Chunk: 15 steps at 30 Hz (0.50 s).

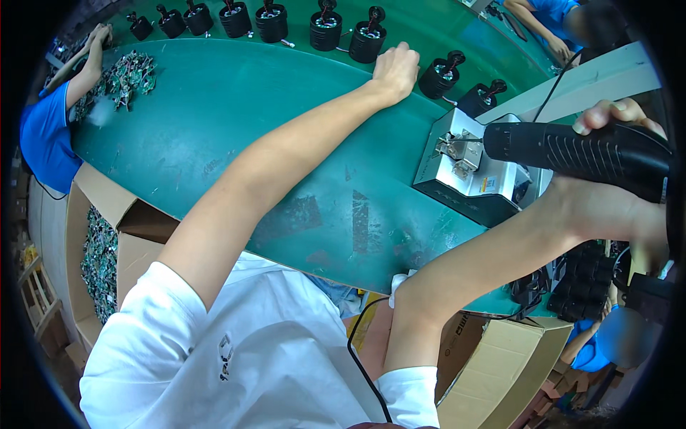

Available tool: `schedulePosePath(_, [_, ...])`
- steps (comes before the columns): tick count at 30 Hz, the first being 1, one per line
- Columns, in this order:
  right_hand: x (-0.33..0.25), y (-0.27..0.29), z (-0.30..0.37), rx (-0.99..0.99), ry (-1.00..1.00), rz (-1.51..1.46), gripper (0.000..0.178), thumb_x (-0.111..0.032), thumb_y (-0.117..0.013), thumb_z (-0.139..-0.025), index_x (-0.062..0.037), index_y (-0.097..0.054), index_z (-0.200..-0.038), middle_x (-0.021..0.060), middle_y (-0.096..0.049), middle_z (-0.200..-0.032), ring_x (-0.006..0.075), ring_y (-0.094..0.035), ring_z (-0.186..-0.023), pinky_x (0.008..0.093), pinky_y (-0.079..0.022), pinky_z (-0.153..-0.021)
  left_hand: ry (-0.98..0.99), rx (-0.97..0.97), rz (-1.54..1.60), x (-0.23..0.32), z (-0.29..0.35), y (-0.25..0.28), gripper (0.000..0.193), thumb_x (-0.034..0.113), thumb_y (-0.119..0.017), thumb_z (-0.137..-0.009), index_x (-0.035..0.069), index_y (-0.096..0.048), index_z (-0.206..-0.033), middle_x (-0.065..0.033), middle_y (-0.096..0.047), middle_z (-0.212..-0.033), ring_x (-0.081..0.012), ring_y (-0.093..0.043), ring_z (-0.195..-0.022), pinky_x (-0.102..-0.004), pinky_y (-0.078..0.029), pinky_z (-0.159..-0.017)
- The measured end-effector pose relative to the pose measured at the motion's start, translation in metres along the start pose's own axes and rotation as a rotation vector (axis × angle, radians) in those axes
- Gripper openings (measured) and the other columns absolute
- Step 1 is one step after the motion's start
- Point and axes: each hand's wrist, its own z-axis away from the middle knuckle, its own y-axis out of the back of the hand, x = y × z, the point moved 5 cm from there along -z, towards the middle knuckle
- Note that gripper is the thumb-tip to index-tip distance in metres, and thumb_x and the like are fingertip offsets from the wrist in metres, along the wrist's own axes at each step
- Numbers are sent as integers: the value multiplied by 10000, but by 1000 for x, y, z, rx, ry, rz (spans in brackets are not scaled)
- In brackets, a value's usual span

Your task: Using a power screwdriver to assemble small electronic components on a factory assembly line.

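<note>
My right hand (607, 118) is wrapped round a black electric screwdriver (586, 150), which lies almost level at the right. Its thin bit reaches the metal head of a silver and black screw feeder box (468, 179) on the green table. My left arm stretches to the far edge, where my left hand (397, 70) is closed with curled fingers. Anything inside those fingers is hidden. Just left of that hand stands a black ribbed cylinder (367, 44) with a small black part on top; another black cylinder (437, 77) is to its right.
More black cylinders (271, 25) line the green strip beyond the table (314, 214). Loose circuit boards (132, 77) are heaped at the far left, near a person in blue (50, 132). Cardboard boxes (493, 357) stand below the near edge. A pale metal beam (593, 79) crosses the right.
</note>
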Motion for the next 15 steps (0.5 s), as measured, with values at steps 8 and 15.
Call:
schedulePosePath(8, [-4, -64, 32, -135, -1, -84, 858, -753, -176, -948, -8, -601, -967, 196, -658, -732, 243, -594, -528, 328, -453, -419, -39, 9, 3, -3, 1, 6, 144, 157, -690, -882, 38, -724, -957, -205, -670, -1097, -410, -682, -1009, -508, -566, -845])
schedulePosePath(15, [-28, -102, 60, -466, 57, -265, 847, -750, -191, -950, -9, -600, -975, 196, -656, -734, 244, -594, -525, 328, -452, -414, -427, 208, 566, 96, 58, 75, 134, 130, -702, -889, 63, -734, -1000, -133, -645, -1021, -289, -651, -911, -389, -541, -833])
